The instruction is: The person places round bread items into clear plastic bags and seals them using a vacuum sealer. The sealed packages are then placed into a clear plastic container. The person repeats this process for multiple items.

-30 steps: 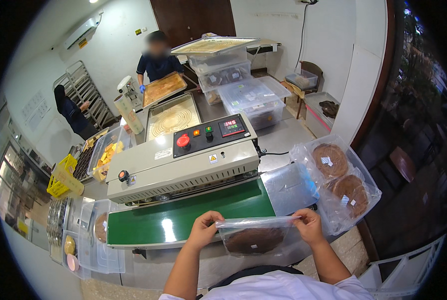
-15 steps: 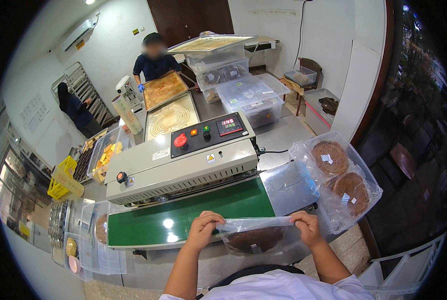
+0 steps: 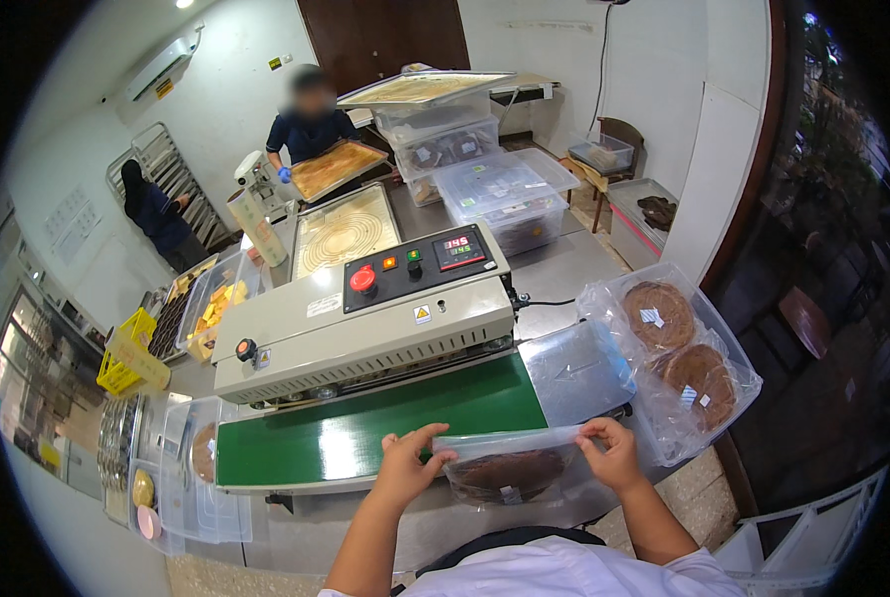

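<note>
A clear plastic bag (image 3: 540, 439) with a round, flat brown cake-like disc (image 3: 510, 474) inside hangs in front of the green conveyor belt. My right hand (image 3: 610, 454) pinches the right end of its top edge between thumb and fingers. At the left end my left hand (image 3: 411, 460) has thumb and forefinger on either side of the bag's corner, the other fingers loosely curled. The top edge is stretched flat between my hands. Just beyond stands a band sealing machine (image 3: 365, 338) with a green belt (image 3: 385, 428) and a lit control panel.
At right, an open plastic box (image 3: 744, 373) holds bagged brown discs. A metal plate (image 3: 574, 368) adjoins the belt. Clear tubs (image 3: 206, 507) stand at left, lidded boxes (image 3: 500, 194) behind the machine. Across the table, a co-worker (image 3: 311, 129) holds a baking tray (image 3: 337, 169); another person stands near a rack.
My left hand's thumb and forefinger have spread and shifted slightly at the bag's corner. My right hand stays put. The co-worker has raised and tilted the baking tray.
</note>
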Demonstrator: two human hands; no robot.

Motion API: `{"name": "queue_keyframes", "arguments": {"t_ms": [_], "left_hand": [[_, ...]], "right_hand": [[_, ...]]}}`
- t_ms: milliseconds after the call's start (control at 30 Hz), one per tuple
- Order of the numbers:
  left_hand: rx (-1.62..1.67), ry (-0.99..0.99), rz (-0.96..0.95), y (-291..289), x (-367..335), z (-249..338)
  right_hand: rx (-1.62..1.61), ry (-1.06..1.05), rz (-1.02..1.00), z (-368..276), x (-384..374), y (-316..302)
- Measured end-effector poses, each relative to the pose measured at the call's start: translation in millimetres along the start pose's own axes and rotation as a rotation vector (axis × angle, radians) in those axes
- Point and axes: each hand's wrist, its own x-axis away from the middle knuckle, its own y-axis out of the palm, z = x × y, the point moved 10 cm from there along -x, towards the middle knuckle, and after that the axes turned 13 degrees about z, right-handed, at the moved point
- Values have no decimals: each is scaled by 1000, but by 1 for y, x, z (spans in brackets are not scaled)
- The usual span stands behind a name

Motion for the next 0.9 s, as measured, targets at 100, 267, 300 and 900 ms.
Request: {"name": "queue_keyframes", "arguments": {"t_ms": [100,267,300,900], "left_hand": [[-11,-48,23,0,-4,1],[72,-171,46,-8,3,-6],[8,-169,21,-7,4,-8],[418,-212,252,6,4,-27]], "right_hand": [[-121,123,1,14,1,1],[-177,185,14,22,0,-1],[-185,196,11,23,1,0],[-149,173,22,27,1,-2]]}}
